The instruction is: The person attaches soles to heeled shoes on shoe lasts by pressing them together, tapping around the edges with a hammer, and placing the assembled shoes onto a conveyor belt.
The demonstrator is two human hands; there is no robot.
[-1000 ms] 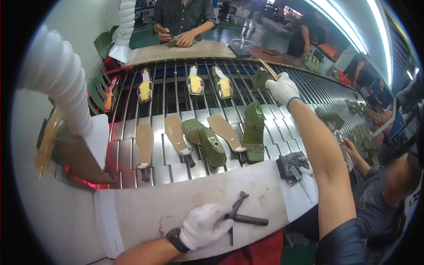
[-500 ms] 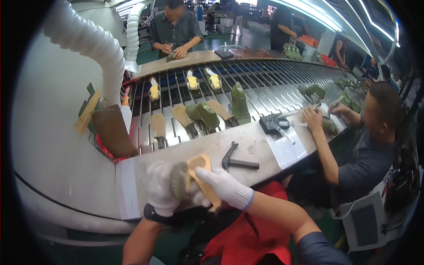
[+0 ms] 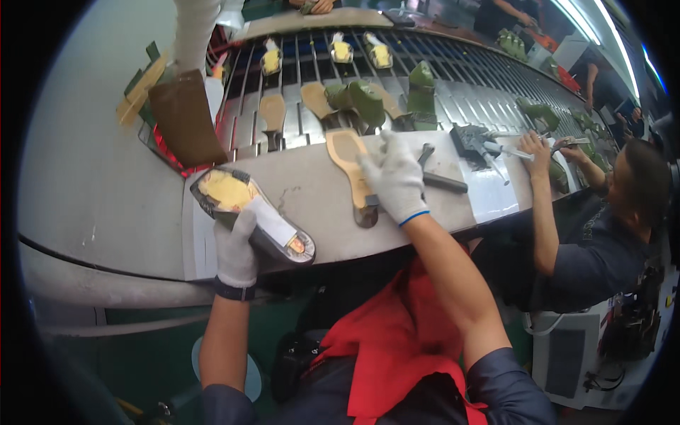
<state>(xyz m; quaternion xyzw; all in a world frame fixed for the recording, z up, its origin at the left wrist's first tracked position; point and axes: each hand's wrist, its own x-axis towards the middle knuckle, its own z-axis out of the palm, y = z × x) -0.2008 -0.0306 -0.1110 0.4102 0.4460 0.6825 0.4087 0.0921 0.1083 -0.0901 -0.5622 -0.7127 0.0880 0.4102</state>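
My gloved left hand (image 3: pixel 235 248) is closed around a dark shoe upper on a last (image 3: pixel 268 221), held bottom up at the bench's left front. A yellow patch covers the wide part of its underside, and a white strip runs toward the narrow end. A tan shoe sole (image 3: pixel 346 150) with a dark heel end lies on the bench in front of me. Over its right edge is my gloved right hand (image 3: pixel 397 177), fingers spread; whether the fingertips touch the sole is hard to make out. Partly behind that hand lies a black-handled hammer (image 3: pixel 445 183).
Beyond the bench (image 3: pixel 297 184), a slatted conveyor (image 3: pixel 248 134) carries tan soles (image 3: pixel 272 112), green lasts (image 3: pixel 365 103) and yellow-patched shoe bottoms (image 3: pixel 341 49). A brown board (image 3: pixel 185 120) stands at left. To the right, a co-worker (image 3: pixel 602 234) works beside a black block with tools (image 3: pixel 478 145).
The sole has gone from my hands onto the bench, and my right hand has opened beside it. My left hand has turned the shoe bottom up and moved left. The view has tilted downward.
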